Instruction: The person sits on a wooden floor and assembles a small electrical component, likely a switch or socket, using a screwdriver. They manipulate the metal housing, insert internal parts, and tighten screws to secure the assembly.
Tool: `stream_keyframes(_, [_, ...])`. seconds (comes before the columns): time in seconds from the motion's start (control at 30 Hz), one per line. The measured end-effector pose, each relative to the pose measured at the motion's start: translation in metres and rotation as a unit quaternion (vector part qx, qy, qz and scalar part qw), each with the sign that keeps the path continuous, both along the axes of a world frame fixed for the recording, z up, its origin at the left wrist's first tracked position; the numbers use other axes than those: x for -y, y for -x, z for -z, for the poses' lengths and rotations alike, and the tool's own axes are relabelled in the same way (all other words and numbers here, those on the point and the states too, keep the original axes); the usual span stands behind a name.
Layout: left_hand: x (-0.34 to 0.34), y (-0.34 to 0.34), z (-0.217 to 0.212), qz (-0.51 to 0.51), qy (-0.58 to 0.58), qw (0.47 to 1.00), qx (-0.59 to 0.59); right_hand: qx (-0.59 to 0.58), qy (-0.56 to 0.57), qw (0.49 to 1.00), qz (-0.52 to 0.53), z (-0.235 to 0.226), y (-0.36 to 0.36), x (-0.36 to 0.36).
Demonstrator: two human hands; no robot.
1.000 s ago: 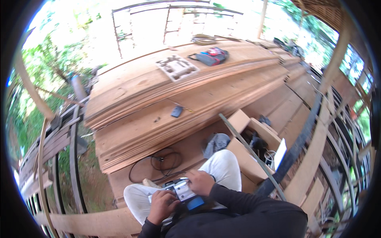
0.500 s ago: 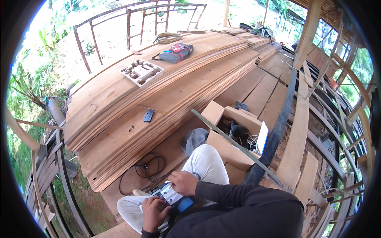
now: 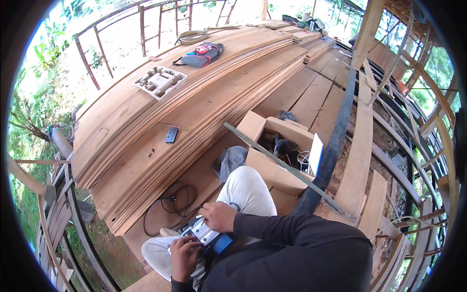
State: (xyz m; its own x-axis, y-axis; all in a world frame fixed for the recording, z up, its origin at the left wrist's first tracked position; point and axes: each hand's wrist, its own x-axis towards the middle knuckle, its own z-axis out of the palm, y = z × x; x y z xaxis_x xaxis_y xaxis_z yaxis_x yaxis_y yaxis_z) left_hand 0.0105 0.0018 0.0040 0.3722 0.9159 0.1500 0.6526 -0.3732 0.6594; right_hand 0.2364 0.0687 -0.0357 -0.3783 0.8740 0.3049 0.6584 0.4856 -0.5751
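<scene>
At the lower centre of the frame, a seated person's left hand (image 3: 184, 257) and right hand (image 3: 219, 217) both grip a blue and grey power tool (image 3: 206, 238) on the lap. An open cardboard box (image 3: 277, 151) sits just right.
</scene>
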Motion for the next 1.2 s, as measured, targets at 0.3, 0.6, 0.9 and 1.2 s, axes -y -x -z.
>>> stream_keyframes(0.3, [0.003,-0.003,-0.005,0.005,0.018,1.0,-0.019,-0.007,-0.003,1.0,0.003,-0.001,-0.002,0.004])
stream_keyframes(0.6, [0.007,-0.014,-0.016,-0.023,0.03,0.999,-0.018,-0.011,-0.018,1.0,0.003,0.004,-0.002,0.003])
stream_keyframes(0.9, [0.007,-0.011,-0.008,-0.029,-0.009,0.999,-0.03,-0.006,-0.015,1.0,0.002,-0.005,-0.001,0.001])
stream_keyframes(1.2, [0.013,-0.002,-0.008,-0.041,0.026,0.999,-0.021,0.001,0.004,1.0,-0.011,-0.012,0.004,0.001])
